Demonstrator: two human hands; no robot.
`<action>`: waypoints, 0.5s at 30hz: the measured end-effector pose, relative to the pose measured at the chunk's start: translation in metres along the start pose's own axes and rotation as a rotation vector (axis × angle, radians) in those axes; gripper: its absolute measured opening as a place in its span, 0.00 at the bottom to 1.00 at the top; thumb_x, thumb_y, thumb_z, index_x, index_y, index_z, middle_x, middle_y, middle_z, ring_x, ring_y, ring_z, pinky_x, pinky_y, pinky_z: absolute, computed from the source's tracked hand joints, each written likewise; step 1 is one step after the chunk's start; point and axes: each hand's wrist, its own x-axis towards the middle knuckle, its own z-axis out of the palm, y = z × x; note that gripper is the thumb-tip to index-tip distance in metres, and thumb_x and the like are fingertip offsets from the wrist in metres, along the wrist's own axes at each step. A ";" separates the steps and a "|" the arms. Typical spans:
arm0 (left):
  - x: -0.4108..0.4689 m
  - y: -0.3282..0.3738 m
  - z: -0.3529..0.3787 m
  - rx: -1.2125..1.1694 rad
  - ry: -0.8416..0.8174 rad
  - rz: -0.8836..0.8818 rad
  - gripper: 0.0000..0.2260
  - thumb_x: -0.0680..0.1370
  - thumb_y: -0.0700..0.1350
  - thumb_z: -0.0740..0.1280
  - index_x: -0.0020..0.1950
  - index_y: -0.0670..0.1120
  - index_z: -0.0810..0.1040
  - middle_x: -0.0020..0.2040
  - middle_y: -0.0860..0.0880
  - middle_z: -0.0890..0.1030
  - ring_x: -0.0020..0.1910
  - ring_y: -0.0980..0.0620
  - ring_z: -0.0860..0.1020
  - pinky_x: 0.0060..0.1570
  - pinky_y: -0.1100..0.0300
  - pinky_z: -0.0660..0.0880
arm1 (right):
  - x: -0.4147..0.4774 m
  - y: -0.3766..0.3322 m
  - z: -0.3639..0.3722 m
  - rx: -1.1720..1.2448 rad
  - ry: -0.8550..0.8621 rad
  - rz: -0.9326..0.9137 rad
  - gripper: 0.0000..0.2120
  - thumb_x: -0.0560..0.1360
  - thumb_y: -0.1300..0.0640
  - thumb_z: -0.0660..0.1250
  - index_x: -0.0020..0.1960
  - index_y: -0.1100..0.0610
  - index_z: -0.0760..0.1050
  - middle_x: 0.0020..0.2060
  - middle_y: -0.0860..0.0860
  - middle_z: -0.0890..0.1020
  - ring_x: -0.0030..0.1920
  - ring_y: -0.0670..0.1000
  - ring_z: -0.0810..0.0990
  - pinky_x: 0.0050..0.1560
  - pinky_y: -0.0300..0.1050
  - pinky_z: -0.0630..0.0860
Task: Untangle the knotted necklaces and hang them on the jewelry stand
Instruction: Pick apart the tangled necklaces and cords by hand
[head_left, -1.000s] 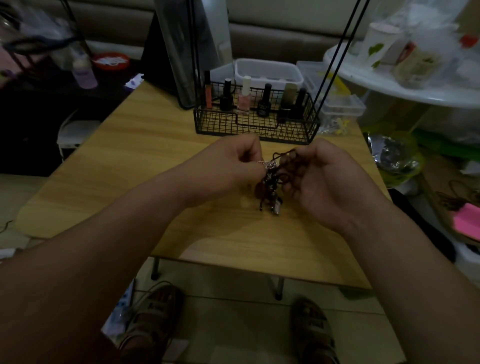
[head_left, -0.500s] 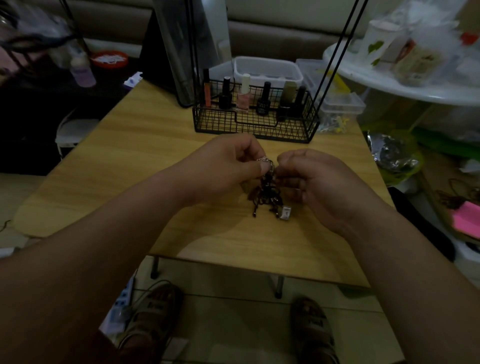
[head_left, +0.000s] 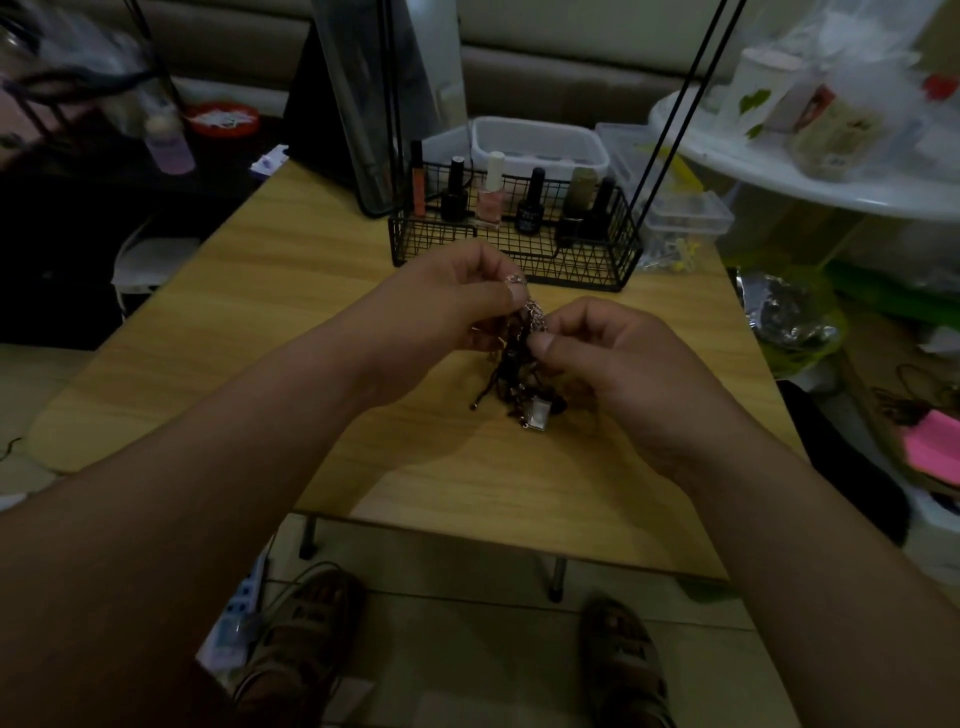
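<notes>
A dark knotted bundle of necklaces (head_left: 511, 374) hangs between both hands just above the wooden table (head_left: 291, 332). A square silvery pendant (head_left: 537, 414) dangles at its lower end, and a light metal chain (head_left: 535, 314) shows at the top. My left hand (head_left: 447, 306) pinches the top of the bundle with thumb and fingers. My right hand (head_left: 618, 358) pinches the chain from the right side. The jewelry stand's black wire basket base (head_left: 519, 244) stands behind the hands, with two thin black rods (head_left: 675, 114) rising out of frame.
Several nail polish bottles (head_left: 491, 189) stand in the wire basket. A tall dark mirror-like panel (head_left: 374, 93) leans behind it. Clear plastic boxes (head_left: 540, 143) sit at the table's back. A cluttered white round shelf (head_left: 810, 156) is at right. My feet are below the table's front edge.
My hands have come closer together at the top of the bundle, and my right hand moved from the loose loops to pinch the chain. The pendant hangs slightly lower and to the right.
</notes>
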 end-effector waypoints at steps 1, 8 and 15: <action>0.000 0.000 0.000 -0.030 -0.005 -0.010 0.04 0.83 0.39 0.66 0.50 0.46 0.78 0.44 0.47 0.82 0.48 0.47 0.80 0.55 0.46 0.79 | 0.001 0.000 0.000 0.020 0.012 0.002 0.02 0.78 0.57 0.72 0.47 0.55 0.82 0.41 0.51 0.85 0.40 0.47 0.82 0.43 0.43 0.76; -0.005 0.001 0.003 0.116 -0.184 -0.057 0.05 0.79 0.41 0.73 0.54 0.45 0.81 0.50 0.44 0.86 0.50 0.49 0.82 0.55 0.51 0.77 | 0.004 -0.002 -0.004 0.314 0.021 0.077 0.03 0.81 0.61 0.66 0.50 0.57 0.78 0.42 0.53 0.84 0.45 0.51 0.83 0.49 0.46 0.78; -0.003 0.000 -0.002 0.148 -0.110 -0.049 0.03 0.81 0.41 0.70 0.51 0.44 0.83 0.46 0.44 0.84 0.47 0.49 0.81 0.56 0.46 0.79 | 0.004 -0.002 -0.008 0.336 0.063 0.119 0.02 0.81 0.61 0.66 0.51 0.57 0.78 0.32 0.49 0.78 0.39 0.50 0.83 0.46 0.47 0.78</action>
